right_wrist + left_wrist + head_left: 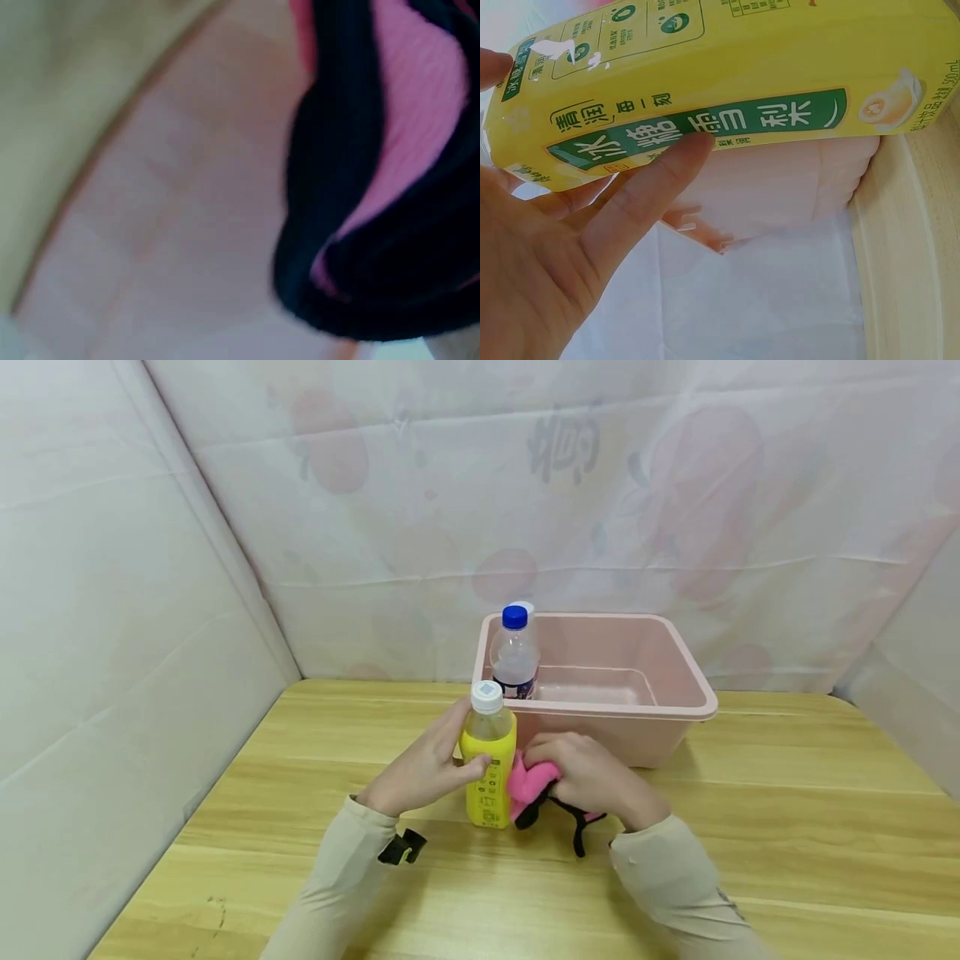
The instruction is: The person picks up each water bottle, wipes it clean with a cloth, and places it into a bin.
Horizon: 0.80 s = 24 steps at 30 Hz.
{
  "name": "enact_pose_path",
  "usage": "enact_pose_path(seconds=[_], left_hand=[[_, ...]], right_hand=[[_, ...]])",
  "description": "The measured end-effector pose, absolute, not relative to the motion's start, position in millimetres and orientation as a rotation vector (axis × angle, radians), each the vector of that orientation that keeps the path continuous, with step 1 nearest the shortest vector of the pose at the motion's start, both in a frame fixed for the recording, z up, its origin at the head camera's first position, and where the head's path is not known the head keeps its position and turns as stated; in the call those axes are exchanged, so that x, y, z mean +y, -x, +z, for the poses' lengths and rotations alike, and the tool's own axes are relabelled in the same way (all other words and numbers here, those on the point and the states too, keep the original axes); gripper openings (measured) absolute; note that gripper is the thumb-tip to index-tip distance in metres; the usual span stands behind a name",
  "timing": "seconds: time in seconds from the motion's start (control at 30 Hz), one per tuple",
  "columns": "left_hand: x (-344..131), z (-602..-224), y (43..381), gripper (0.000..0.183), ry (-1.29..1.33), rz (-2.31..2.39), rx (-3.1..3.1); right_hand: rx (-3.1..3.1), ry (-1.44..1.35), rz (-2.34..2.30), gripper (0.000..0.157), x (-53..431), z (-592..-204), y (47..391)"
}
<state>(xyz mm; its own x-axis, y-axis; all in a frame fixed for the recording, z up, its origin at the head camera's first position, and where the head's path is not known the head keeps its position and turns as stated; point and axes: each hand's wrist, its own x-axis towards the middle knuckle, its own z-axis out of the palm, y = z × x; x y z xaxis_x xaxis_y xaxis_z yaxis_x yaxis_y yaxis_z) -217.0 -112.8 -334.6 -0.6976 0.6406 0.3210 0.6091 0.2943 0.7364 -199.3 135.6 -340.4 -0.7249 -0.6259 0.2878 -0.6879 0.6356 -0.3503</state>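
In the head view a yellow-labelled drink bottle (489,797) with a white cap stands upright on the table, in front of the pink bin. My left hand (420,774) grips it from the left, thumb across its front. The left wrist view shows that hand (544,259) with its fingers around the label of the bottle (780,67). My right hand (588,772) grips a bunched pink cloth (529,782) with black edging, held against the bottle's right side. Black trim of the cloth (334,165) fills much of the right wrist view.
The pink plastic bin (600,712) sits behind both hands. Inside its left end stands a clear bottle with a blue cap (514,618), and a white cap (525,607) shows behind it. White printed curtains (375,527) enclose the wooden table (787,827).
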Motion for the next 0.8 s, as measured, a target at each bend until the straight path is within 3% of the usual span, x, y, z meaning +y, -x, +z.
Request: enact_pose_path(seconds=[0.37, 0.8], left_hand=[[-114, -337, 218, 0.074, -1.218, 1.389, 2.515], [-114, -337, 216, 0.075, -1.188, 1.396, 2.488]], right_hand=[[-2.917, -1.039, 0.514, 0.035, 130, -357, 202], [-2.685, -1.054, 0.561, 0.041, 136, -338, 198]])
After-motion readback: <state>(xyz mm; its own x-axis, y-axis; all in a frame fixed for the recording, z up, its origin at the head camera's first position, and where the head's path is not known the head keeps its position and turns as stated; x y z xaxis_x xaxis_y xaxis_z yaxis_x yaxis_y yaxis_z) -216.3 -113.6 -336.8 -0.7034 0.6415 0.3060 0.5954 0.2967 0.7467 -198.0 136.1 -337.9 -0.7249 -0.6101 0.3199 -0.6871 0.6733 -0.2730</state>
